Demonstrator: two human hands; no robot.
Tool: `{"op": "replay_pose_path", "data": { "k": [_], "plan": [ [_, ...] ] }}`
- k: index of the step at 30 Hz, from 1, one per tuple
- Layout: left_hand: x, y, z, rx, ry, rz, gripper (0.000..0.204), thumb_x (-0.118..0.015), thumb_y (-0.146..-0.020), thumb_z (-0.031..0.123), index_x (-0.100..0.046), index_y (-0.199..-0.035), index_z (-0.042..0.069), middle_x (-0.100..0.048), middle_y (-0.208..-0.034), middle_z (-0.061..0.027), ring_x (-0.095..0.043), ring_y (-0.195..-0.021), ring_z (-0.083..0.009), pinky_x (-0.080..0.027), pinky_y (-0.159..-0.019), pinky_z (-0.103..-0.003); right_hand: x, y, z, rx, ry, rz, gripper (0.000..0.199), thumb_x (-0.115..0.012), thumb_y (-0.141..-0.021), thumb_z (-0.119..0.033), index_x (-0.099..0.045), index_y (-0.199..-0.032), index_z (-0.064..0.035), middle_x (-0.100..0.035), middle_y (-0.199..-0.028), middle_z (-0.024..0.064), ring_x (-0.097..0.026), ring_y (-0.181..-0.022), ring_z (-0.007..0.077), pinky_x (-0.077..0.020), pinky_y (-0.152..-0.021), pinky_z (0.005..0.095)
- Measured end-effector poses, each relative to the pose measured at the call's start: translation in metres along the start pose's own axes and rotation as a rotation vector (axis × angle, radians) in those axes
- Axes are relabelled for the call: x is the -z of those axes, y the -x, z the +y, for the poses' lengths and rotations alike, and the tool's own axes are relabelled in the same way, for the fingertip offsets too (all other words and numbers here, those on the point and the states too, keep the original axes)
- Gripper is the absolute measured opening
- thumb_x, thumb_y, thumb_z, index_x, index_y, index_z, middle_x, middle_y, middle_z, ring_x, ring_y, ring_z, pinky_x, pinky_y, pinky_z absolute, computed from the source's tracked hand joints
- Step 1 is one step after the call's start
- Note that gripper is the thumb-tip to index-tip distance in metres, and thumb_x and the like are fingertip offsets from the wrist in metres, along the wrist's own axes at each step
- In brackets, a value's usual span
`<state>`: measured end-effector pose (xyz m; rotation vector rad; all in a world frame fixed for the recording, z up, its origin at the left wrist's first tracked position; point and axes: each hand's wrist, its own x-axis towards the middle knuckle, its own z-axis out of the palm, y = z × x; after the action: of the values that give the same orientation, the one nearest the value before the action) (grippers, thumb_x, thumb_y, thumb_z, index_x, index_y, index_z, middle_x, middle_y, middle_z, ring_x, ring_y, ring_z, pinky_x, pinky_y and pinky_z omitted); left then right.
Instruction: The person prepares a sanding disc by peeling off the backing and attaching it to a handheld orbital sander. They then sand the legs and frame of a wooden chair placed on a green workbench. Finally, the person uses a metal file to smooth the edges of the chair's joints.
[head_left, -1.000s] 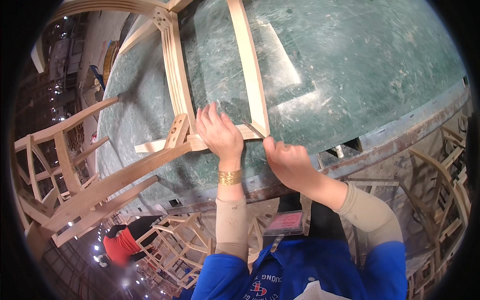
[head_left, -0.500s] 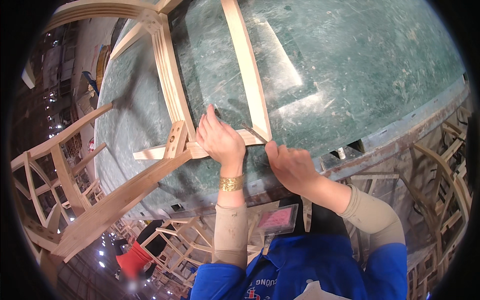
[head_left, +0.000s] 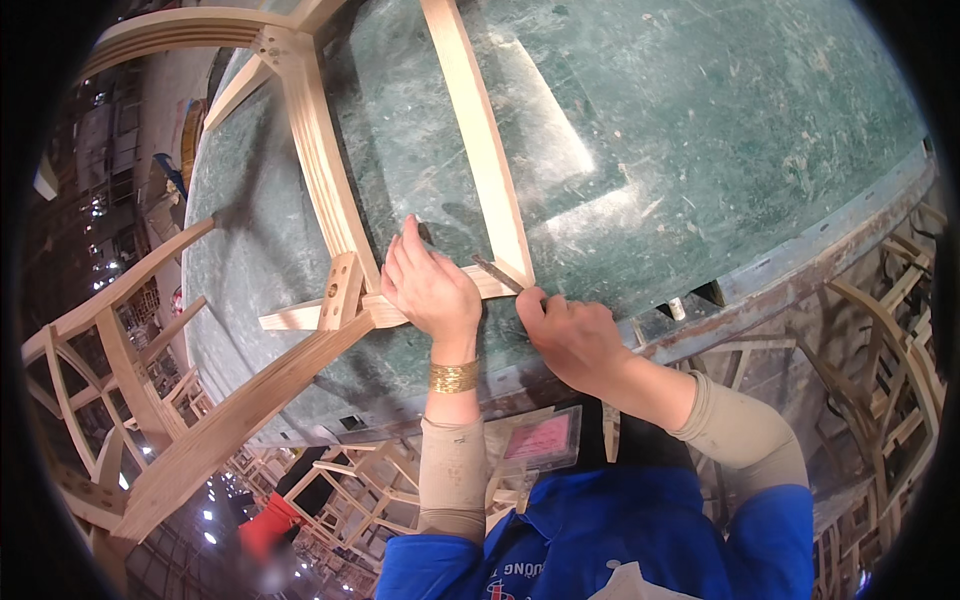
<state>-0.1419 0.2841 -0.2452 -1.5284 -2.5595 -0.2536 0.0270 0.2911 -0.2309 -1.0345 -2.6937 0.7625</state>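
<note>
A light wooden chair frame (head_left: 478,140) lies on the green-topped worktable, its short near rail running under my hands. My left hand (head_left: 432,292) grips this rail beside a drilled corner block (head_left: 341,290); its fingers reach over the far side, one stretched straighter, and the thumb is hidden. My right hand (head_left: 575,335) is closed around a thin, dark, flat metal tool that looks like a file (head_left: 494,271). The tool's far end lies across the rail near the right corner of the frame. Its handle end is hidden in my fist.
The worktable (head_left: 730,160) has a scuffed surface and a metal edge (head_left: 800,272). A long frame leg (head_left: 245,420) sticks out past it at lower left. More wooden frames (head_left: 365,490) stand on the floor, others (head_left: 895,370) at right. Someone in red (head_left: 268,525) is at lower left.
The chair frame and both my hands appear slightly further left in view. The tool has shifted a little left along the corner, with my right hand still closed on it.
</note>
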Motion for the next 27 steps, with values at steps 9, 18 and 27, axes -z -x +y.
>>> {"op": "replay_pose_path", "data": {
  "k": [9, 18, 27],
  "plan": [
    [0.0, -0.0004, 0.0006, -0.017, -0.011, -0.008, 0.045, -0.046, -0.079, 0.005, -0.046, -0.123, 0.002, -0.055, -0.112, -0.0136, -0.046, -0.112, -0.0301, -0.03, -0.094, -0.044, -0.0022, -0.0018, -0.0018, -0.029, -0.015, 0.011, 0.03, -0.06, -0.068, -0.01, -0.049, -0.095, -0.0031, -0.05, -0.056, 0.0022, -0.054, -0.043, 0.0134, -0.0372, -0.035, 0.0257],
    [-0.0002, -0.0001, -0.0006, -0.021, -0.01, -0.01, 0.046, -0.046, -0.077, 0.004, -0.046, -0.123, 0.002, -0.055, -0.113, -0.0139, -0.046, -0.113, -0.0311, -0.029, -0.095, -0.044, -0.0018, -0.0024, -0.0035, -0.052, 0.001, -0.019, 0.029, -0.058, -0.07, -0.01, -0.048, -0.097, -0.003, -0.05, -0.056, 0.0021, -0.054, -0.043, 0.0148, -0.0383, -0.036, 0.0279],
    [-0.0008, 0.0, -0.001, -0.019, -0.029, 0.012, 0.048, -0.047, -0.075, 0.004, -0.047, -0.123, 0.002, -0.055, -0.111, -0.0138, -0.046, -0.113, -0.0309, -0.029, -0.095, -0.044, -0.0015, -0.0003, -0.0009, -0.014, -0.01, -0.001, 0.032, -0.059, -0.07, -0.009, -0.048, -0.099, -0.0016, -0.052, -0.057, 0.0031, -0.056, -0.044, 0.0157, -0.0396, -0.036, 0.0277]
  ]
}}
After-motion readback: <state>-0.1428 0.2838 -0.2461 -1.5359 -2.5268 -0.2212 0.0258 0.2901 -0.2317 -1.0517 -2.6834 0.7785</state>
